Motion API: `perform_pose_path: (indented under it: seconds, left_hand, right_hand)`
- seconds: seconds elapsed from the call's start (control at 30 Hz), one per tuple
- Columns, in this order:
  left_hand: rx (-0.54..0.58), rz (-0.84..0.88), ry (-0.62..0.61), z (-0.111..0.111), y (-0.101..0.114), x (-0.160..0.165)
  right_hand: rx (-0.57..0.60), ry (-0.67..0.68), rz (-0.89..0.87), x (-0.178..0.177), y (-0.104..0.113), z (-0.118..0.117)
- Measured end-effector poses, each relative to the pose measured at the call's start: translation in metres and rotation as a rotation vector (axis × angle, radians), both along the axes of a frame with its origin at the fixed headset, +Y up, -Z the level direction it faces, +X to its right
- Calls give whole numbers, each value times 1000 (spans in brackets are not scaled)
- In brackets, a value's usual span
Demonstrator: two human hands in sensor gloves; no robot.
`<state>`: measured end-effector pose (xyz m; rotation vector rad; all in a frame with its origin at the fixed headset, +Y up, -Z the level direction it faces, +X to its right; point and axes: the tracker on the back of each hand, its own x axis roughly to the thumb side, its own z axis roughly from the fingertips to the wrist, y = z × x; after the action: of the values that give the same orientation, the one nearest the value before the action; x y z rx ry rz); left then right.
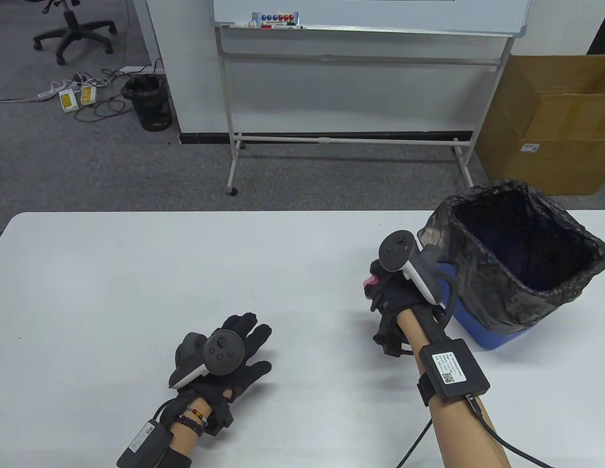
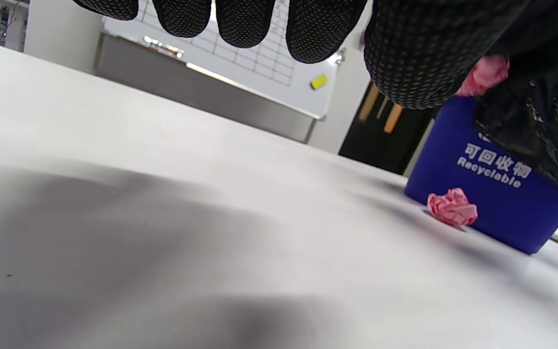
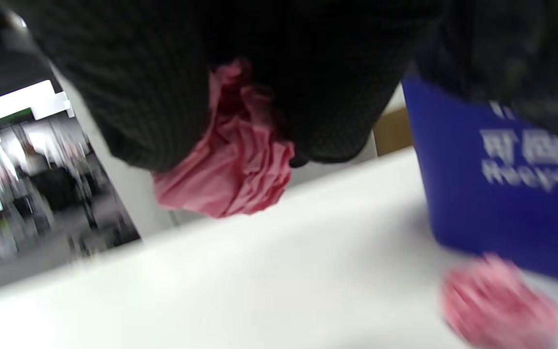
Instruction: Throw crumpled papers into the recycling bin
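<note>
My right hand [image 1: 380, 287] is raised above the table just left of the blue recycling bin [image 1: 466, 312] and grips a crumpled pink paper [image 1: 370, 281], which shows between the gloved fingers [image 3: 230, 160]. The bin [image 2: 492, 194] is lined with a black bag [image 1: 522, 253] and stands at the table's right side. A second pink paper ball [image 2: 452, 207] lies on the table against the bin's base [image 3: 499, 305]; the right arm hides it in the table view. My left hand [image 1: 246, 341] rests flat on the table at the lower left, fingers [image 2: 242, 22] straight, holding nothing.
The white table [image 1: 185, 273] stretches left of the bin. Behind it on the floor stand a whiteboard on a wheeled frame [image 1: 351, 136], a cardboard box [image 1: 551, 126], a small black waste basket [image 1: 149, 102] and an office chair [image 1: 70, 24].
</note>
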<state>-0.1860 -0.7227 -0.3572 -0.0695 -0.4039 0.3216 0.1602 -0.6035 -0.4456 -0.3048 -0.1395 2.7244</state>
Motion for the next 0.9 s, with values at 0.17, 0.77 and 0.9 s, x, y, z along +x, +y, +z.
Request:
perform_pose_path:
  seconds: [0.17,0.77,0.9]
  left_hand:
    - [-3,0,1,0,0,0]
    - [0,-1,13,-1,0,-2]
    - [8,-5,13,0,1,-2]
  right_hand:
    - [425,-164,80,27,49,19]
    - [295,-459,341,101,71,33]
    - [304,-363,350,81,73,36]
